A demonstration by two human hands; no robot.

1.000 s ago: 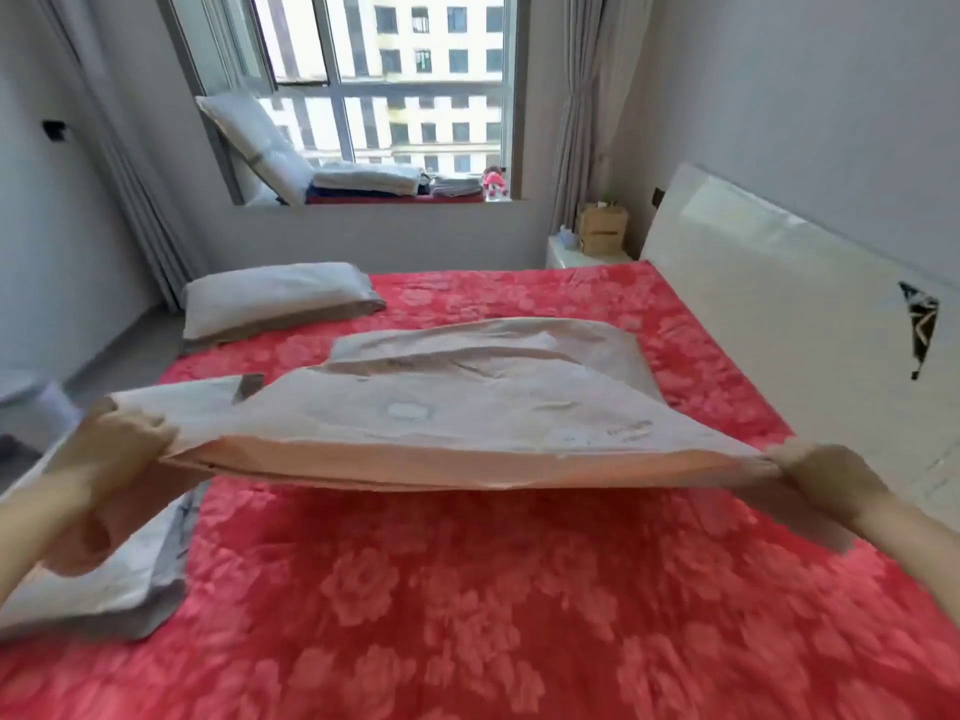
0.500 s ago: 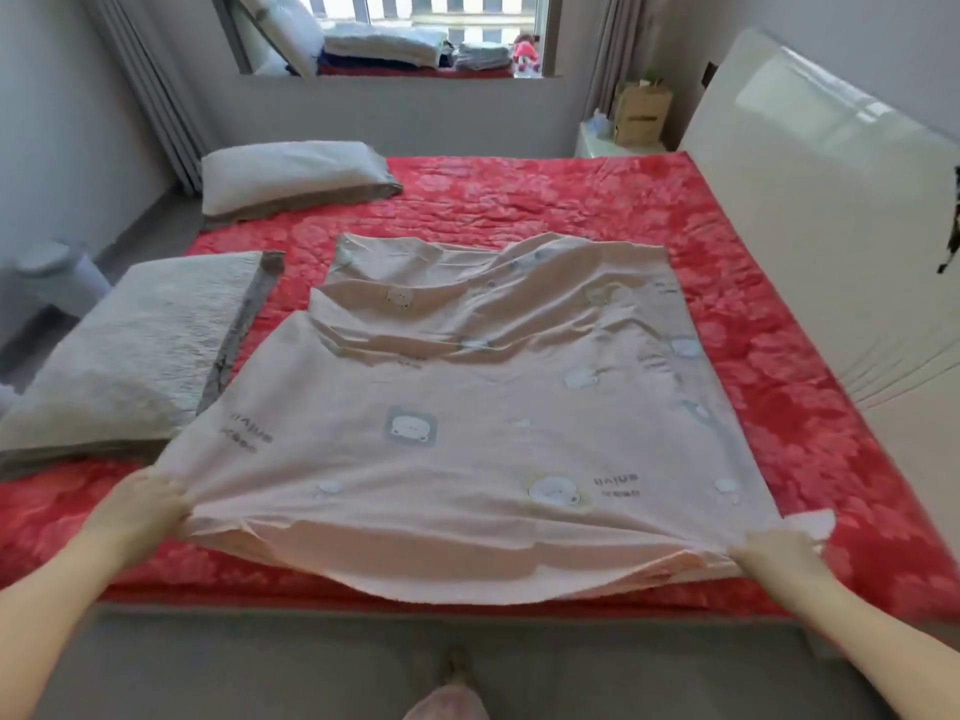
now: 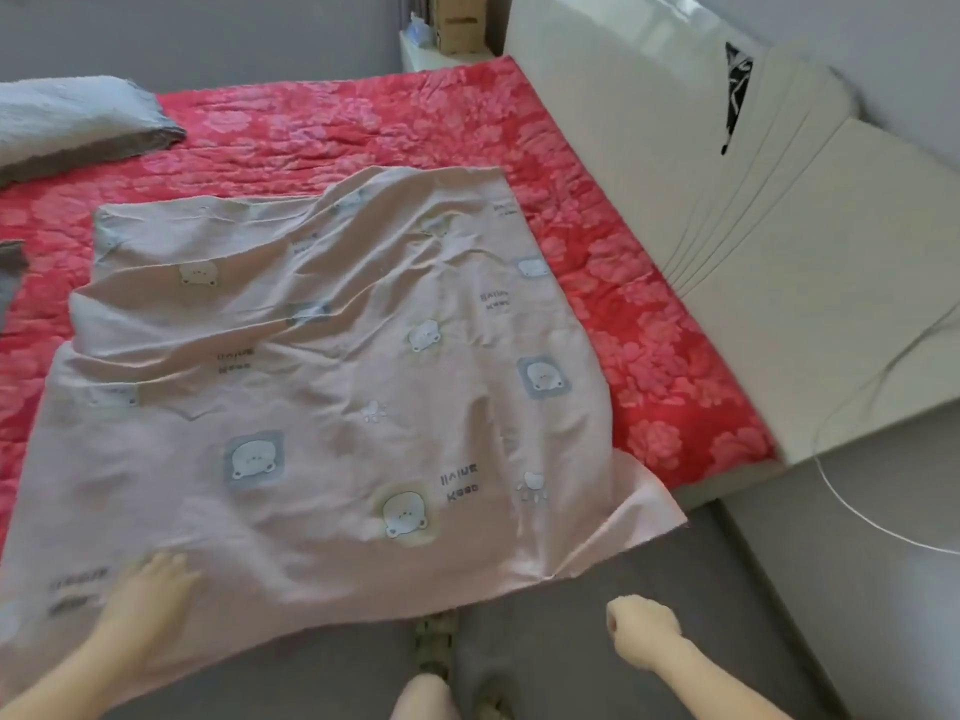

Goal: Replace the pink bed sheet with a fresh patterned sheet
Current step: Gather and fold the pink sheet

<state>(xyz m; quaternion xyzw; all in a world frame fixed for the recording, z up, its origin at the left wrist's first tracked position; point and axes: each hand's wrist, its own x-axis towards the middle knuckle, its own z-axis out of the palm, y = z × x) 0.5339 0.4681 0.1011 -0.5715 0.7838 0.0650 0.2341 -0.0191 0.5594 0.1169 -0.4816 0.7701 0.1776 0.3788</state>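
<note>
While the left hand lies flat with straight fingers on the near edge of the patterned sheet, the right hand is curled into an empty fist over the grey floor, clear of the cloth. The bed wears a red flowered cover, with a white headboard to the right, a grey pillow far left and a cardboard box beyond. The sheet lies folded and rumpled on the cover. Its long axis seems to run from the person toward the bed's far side, alongside the headboard. Its near edge overhangs the bed, the right corner jutting over the floor.
</note>
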